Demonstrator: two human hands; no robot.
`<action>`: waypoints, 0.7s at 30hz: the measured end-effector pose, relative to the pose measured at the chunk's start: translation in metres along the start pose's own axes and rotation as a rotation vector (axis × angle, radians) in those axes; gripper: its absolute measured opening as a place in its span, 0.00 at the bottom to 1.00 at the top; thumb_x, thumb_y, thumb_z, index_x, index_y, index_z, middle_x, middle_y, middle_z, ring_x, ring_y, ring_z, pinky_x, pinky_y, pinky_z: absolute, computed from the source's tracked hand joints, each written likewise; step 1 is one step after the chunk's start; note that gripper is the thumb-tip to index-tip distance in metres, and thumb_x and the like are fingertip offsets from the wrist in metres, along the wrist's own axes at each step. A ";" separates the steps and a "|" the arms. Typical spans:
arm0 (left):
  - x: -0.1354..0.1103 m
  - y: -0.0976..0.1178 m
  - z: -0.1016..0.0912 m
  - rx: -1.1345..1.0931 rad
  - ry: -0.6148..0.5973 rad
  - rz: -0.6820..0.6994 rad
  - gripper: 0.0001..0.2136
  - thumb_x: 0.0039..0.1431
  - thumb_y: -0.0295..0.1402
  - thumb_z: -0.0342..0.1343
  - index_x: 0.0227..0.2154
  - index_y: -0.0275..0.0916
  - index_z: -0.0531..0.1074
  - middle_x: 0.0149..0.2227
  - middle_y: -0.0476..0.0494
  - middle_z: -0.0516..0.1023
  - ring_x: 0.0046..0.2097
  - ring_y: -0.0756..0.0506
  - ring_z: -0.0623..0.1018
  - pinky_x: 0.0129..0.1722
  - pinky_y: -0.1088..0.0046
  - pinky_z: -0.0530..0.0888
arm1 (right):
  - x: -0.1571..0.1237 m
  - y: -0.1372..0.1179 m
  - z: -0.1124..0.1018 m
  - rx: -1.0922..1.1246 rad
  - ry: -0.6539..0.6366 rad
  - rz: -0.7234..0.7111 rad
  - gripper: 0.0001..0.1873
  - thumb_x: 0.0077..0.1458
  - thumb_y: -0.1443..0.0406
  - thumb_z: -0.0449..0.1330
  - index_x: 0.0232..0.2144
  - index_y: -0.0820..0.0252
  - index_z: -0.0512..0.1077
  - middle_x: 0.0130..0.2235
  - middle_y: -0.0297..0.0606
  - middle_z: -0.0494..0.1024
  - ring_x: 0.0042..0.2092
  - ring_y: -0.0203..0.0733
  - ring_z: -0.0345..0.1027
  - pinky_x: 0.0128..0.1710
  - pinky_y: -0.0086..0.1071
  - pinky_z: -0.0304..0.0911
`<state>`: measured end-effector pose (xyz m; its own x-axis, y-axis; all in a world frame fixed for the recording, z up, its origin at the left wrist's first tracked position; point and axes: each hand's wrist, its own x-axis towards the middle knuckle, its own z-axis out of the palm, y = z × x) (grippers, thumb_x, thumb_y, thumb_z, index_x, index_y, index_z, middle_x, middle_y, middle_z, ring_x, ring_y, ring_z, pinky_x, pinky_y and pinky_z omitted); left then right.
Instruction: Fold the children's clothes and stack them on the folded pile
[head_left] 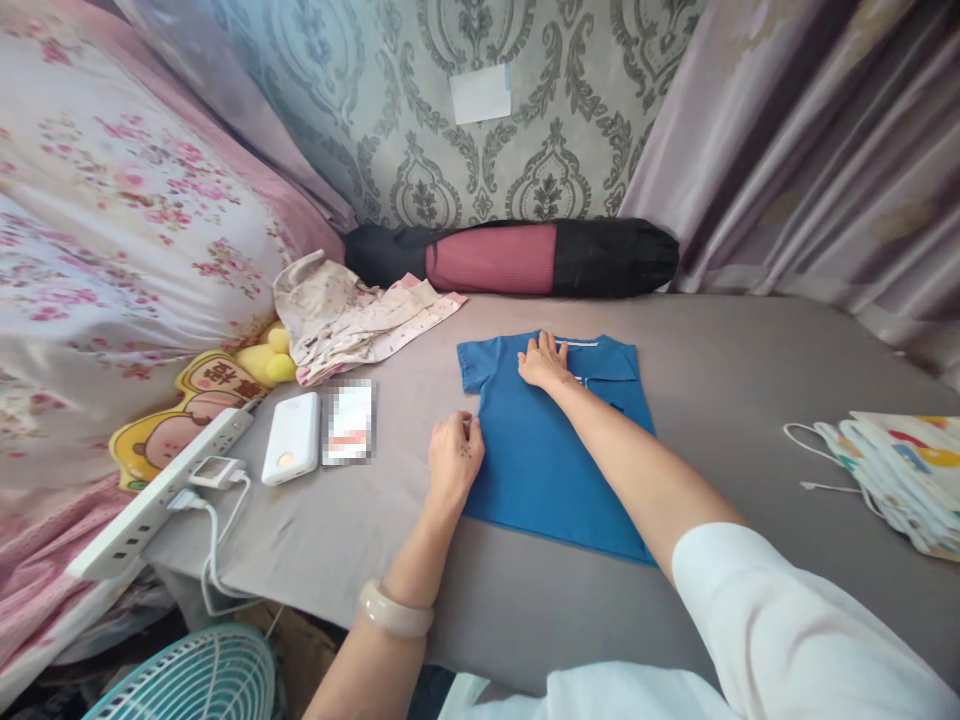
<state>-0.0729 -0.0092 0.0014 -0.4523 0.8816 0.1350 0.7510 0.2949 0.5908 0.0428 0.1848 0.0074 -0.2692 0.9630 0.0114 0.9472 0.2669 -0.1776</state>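
Observation:
A small blue T-shirt [547, 470] lies flat on the grey bed sheet [735, 360], its right side folded in. My left hand [454, 455] pinches the shirt's left edge below the short sleeve, fingers closed on the cloth. My right hand [543, 361] lies flat with fingers spread on the upper part of the shirt near the collar, pressing it down. A pale bangle sits on my left wrist. My right arm wears a white sleeve.
A crumpled floral garment [352, 315] lies at the back left. A white power bank [292, 438], a phone [349, 422] and a power strip [161, 490] lie left. Folded patterned cloth [900, 470] sits right. A black-and-pink roll [517, 257] rests against the wall. A fan [195, 680] stands below.

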 end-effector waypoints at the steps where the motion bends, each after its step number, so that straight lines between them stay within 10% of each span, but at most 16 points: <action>1: 0.000 -0.001 0.000 -0.012 0.002 -0.003 0.11 0.63 0.33 0.49 0.41 0.37 0.75 0.31 0.42 0.80 0.37 0.43 0.77 0.39 0.70 0.68 | -0.002 -0.007 -0.003 -0.010 0.047 -0.019 0.27 0.63 0.62 0.46 0.60 0.73 0.61 0.67 0.58 0.53 0.68 0.55 0.42 0.64 0.51 0.37; 8: 0.001 -0.001 -0.004 -0.016 -0.009 -0.028 0.11 0.63 0.32 0.49 0.39 0.38 0.76 0.32 0.42 0.80 0.37 0.44 0.77 0.38 0.71 0.68 | -0.018 -0.070 -0.016 0.165 -0.022 -0.163 0.19 0.64 0.63 0.46 0.49 0.64 0.71 0.52 0.51 0.74 0.53 0.51 0.67 0.51 0.40 0.61; 16: 0.001 -0.001 -0.005 -0.011 -0.022 -0.017 0.11 0.62 0.33 0.49 0.36 0.39 0.77 0.29 0.43 0.79 0.36 0.44 0.77 0.37 0.72 0.67 | -0.021 -0.118 0.001 0.192 -0.096 -0.080 0.29 0.62 0.56 0.53 0.57 0.72 0.63 0.56 0.59 0.68 0.54 0.52 0.67 0.50 0.38 0.64; 21: 0.000 0.000 -0.008 -0.046 -0.044 -0.051 0.11 0.62 0.35 0.48 0.34 0.40 0.77 0.29 0.42 0.80 0.35 0.43 0.78 0.33 0.71 0.66 | -0.014 -0.122 0.010 0.154 -0.103 -0.079 0.22 0.59 0.73 0.51 0.56 0.73 0.66 0.56 0.62 0.68 0.53 0.50 0.69 0.50 0.37 0.65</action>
<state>-0.0769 -0.0125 0.0074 -0.4670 0.8815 0.0696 0.7045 0.3234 0.6317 -0.0706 0.1381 0.0196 -0.3657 0.9282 -0.0682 0.8868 0.3253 -0.3282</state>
